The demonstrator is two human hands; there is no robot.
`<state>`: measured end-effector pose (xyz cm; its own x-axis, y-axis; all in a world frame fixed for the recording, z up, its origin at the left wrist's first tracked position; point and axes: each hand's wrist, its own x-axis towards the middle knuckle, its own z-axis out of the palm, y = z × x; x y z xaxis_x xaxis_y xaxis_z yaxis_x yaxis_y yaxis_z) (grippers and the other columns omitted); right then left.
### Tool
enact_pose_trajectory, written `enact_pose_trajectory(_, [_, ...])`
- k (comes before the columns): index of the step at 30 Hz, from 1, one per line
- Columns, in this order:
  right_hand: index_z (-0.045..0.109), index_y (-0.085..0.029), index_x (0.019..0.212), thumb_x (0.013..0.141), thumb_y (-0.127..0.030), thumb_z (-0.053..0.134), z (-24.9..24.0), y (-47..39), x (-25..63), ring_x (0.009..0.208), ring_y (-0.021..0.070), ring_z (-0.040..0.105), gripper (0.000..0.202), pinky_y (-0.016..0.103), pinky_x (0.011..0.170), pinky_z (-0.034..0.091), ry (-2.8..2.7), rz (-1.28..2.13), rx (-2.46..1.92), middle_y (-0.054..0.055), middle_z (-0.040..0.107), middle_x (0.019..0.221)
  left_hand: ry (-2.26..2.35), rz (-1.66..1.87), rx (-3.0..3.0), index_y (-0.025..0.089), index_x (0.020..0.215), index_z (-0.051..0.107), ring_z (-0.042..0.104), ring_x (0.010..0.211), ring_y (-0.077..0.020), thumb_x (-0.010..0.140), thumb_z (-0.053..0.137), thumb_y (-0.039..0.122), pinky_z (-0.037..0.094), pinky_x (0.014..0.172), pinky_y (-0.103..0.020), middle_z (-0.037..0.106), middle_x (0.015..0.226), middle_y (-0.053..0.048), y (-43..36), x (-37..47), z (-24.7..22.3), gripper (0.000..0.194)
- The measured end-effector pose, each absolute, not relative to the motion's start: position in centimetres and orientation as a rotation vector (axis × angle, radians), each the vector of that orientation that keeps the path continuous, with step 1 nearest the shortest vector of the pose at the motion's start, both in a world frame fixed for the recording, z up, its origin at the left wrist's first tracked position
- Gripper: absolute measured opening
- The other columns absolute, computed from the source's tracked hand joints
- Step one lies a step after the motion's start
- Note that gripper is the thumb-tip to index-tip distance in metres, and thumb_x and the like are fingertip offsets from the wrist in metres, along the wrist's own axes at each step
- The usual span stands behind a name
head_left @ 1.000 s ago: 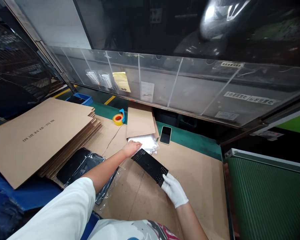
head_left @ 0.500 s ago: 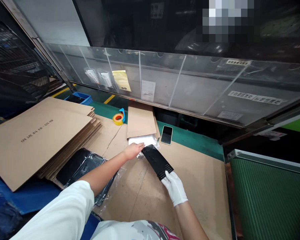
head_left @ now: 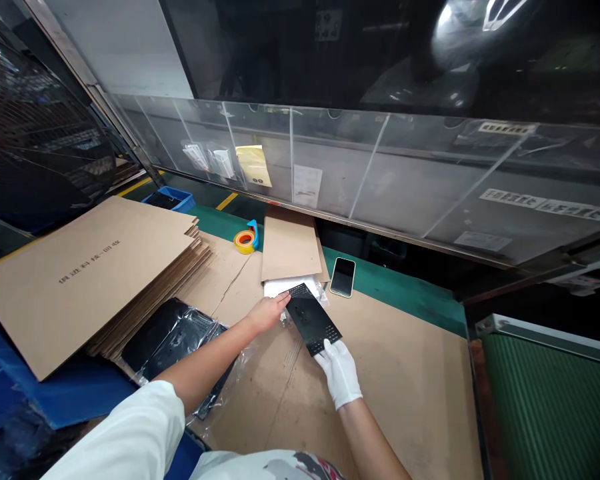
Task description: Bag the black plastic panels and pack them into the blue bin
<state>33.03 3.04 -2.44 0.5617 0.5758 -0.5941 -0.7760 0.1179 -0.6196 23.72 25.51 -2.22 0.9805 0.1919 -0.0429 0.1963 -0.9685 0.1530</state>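
Between my two hands is a thin black panel (head_left: 311,319) with rows of small slots at both ends. My bare left hand (head_left: 269,312) grips its upper left end, fingers closed on the edge. At the lower end, my right hand (head_left: 339,372) in a white glove holds the panel with the thumb on top. Just behind the panel, white sheets in clear plastic (head_left: 275,287) stick out from under a folded cardboard piece (head_left: 290,243). Left of my left forearm lie black panels in clear plastic wrap (head_left: 175,337).
Stacked flat cardboard (head_left: 90,260) fills the left side. A yellow tape roll in a blue dispenser (head_left: 246,240) and a phone (head_left: 343,277) lie at the back. A green ribbed conveyor (head_left: 545,400) stands right; a clear pocketed screen (head_left: 340,160) runs across the back.
The panel has turned slightly and its lower end has come a little left with my gloved right hand. My left hand keeps its hold. The whole view has shifted a little.
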Motion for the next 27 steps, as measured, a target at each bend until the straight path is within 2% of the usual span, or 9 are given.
enact_pose_trajectory(4, [0.063, -0.019, 0.1, 0.059, -0.038, 0.086, -2.7, 2.9, 33.3, 0.082, 0.0201, 0.072, 0.051, 0.034, 0.076, 0.059, 0.198, 1.056, -1.104, 0.006, 0.075, 0.096, -0.019, -0.129, 2.992, 0.008, 0.141, 0.042, 0.058, 0.12, -0.0293, 0.082, 0.043, 0.003, 0.054, 0.09, -0.041, 0.043, 0.148, -0.018, 25.1, 23.1, -2.4, 0.059])
enact_pose_trajectory(9, [0.063, -0.021, 0.098, 0.06, -0.038, 0.085, -2.9, 3.1, 33.4, 0.087, 0.02, 0.071, 0.047, 0.036, 0.08, 0.058, 0.181, 1.066, -1.085, 0.006, 0.074, 0.103, -0.116, -0.059, 2.962, 0.01, 0.142, 0.04, 0.059, 0.119, -0.0253, 0.081, 0.042, 0.0, 0.055, 0.086, -0.035, 0.043, 0.148, -0.016, 24.4, 22.2, -2.8, 0.062])
enact_pose_trajectory(12, [0.064, -0.019, 0.094, 0.057, -0.034, 0.086, -3.3, 3.5, 33.5, 0.083, 0.0213, 0.072, 0.046, 0.039, 0.078, 0.059, 0.185, 1.112, -1.073, 0.008, 0.074, 0.101, -0.164, -0.05, 2.961, 0.013, 0.143, 0.039, 0.065, 0.109, -0.0238, 0.08, 0.043, 0.001, 0.055, 0.082, -0.035, 0.042, 0.149, -0.015, 23.6, 22.1, -2.7, 0.064])
enact_pose_trajectory(16, [0.065, -0.02, 0.099, 0.056, -0.035, 0.086, -3.4, 4.5, 34.0, 0.094, 0.023, 0.071, 0.049, 0.038, 0.083, 0.058, 0.19, 1.109, -1.034, 0.008, 0.074, 0.106, -0.21, -0.066, 2.976, 0.011, 0.143, 0.038, 0.068, 0.097, -0.0234, 0.081, 0.042, 0.0, 0.056, 0.079, -0.037, 0.04, 0.149, -0.018, 22.4, 22.4, -2.3, 0.063])
enact_pose_trajectory(19, [0.066, -0.021, 0.102, 0.057, -0.034, 0.086, -3.1, 4.9, 34.3, 0.102, 0.0232, 0.068, 0.051, 0.037, 0.088, 0.056, 0.178, 1.099, -1.0, 0.008, 0.072, 0.112, -0.12, -0.002, 2.954, 0.01, 0.143, 0.038, 0.066, 0.106, -0.0261, 0.08, 0.041, 0.0, 0.056, 0.082, -0.04, 0.041, 0.149, -0.019, 22.2, 22.5, -2.0, 0.063])
enact_pose_trajectory(22, [0.064, -0.023, 0.109, 0.062, -0.035, 0.084, -3.1, 4.3, 34.0, 0.108, 0.0208, 0.066, 0.052, 0.033, 0.091, 0.055, 0.171, 1.068, -0.964, 0.006, 0.069, 0.12, 0.007, 0.116, 2.909, 0.013, 0.144, 0.036, 0.062, 0.114, -0.0247, 0.081, 0.042, 0.001, 0.054, 0.089, -0.039, 0.044, 0.148, -0.016, 21.8, 22.4, -1.6, 0.064])
enact_pose_trajectory(24, [0.064, -0.022, 0.109, 0.063, -0.037, 0.084, -3.4, 3.5, 33.6, 0.103, 0.0213, 0.068, 0.052, 0.035, 0.09, 0.055, 0.164, 1.072, -0.972, 0.006, 0.07, 0.118, -0.041, 0.104, 2.909, 0.013, 0.143, 0.037, 0.063, 0.112, -0.0242, 0.081, 0.044, 0.002, 0.054, 0.087, -0.038, 0.044, 0.148, -0.015, 21.1, 22.3, -1.3, 0.064])
enact_pose_trajectory(27, [0.064, -0.02, 0.103, 0.058, -0.038, 0.087, -3.7, 1.8, 32.9, 0.085, 0.0219, 0.072, 0.053, 0.041, 0.083, 0.058, 0.162, 1.102, -1.076, 0.006, 0.074, 0.103, -0.209, -0.061, 2.947, 0.011, 0.141, 0.039, 0.067, 0.1, -0.0242, 0.078, 0.046, 0.003, 0.056, 0.079, -0.036, 0.041, 0.15, -0.015, 19.3, 21.8, -0.5, 0.064])
